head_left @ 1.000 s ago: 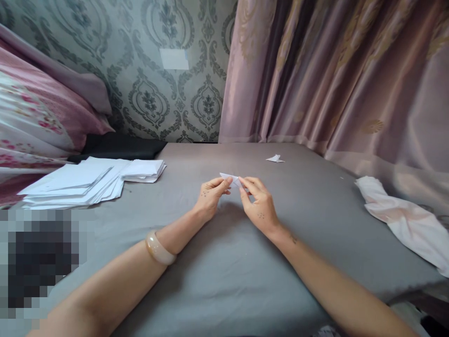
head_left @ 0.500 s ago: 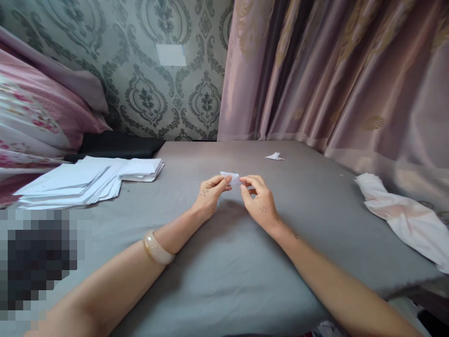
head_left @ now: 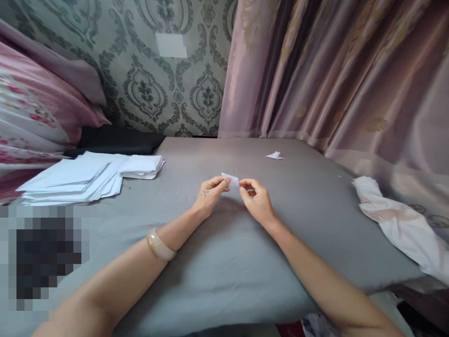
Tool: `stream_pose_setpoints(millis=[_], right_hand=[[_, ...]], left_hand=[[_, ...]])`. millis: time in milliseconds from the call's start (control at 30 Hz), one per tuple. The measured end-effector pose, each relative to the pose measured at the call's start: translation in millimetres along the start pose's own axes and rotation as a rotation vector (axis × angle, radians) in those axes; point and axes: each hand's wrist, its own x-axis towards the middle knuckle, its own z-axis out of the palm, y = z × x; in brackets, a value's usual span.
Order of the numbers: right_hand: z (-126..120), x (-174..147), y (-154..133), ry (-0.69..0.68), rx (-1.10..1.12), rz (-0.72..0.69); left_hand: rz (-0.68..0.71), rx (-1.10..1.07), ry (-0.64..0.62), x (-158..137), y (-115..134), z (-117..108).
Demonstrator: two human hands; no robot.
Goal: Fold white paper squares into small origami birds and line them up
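A small folded piece of white paper (head_left: 234, 180) is held up over the grey sheet. My left hand (head_left: 209, 194) grips its left end, the thumb on top and the fingers behind. At the paper's right edge, the thumb and forefinger of my right hand (head_left: 258, 201) pinch close together, touching the corner. The other right fingers are curled underneath and partly hidden. Farther back lies a second folded paper piece (head_left: 275, 155) with pointed ends.
Stacks of white paper sheets (head_left: 70, 175) lie at the left, by a black cloth (head_left: 122, 140). A crumpled white cloth (head_left: 396, 224) rests along the right edge of the grey-sheeted surface (head_left: 210, 271). Pink curtains (head_left: 315, 84) hang behind.
The paper has tilted a little, its right end now lower. The fingers of my right hand have curled in slightly. The whole view has shifted slightly with my head.
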Motion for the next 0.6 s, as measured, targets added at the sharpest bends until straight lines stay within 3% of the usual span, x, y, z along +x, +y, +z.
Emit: stream_pose_setpoints(millis=[267,400,600], right_hand=[[6.0,28.5,-4.7,-0.128,-0.026,0.049],[20.3,43.2,-3.5,-0.182,-0.027,0.082],[37.4,44.9,13.1,-0.231,0.206,0.265]], left_hand=[[-0.072,0.037,0.019,6.2,1.8,-6.5],[-0.116,0.082,0.095,11.5,2.5,-12.6],[-0.199,0.112,0.127,15.4,5.2,-21.1]])
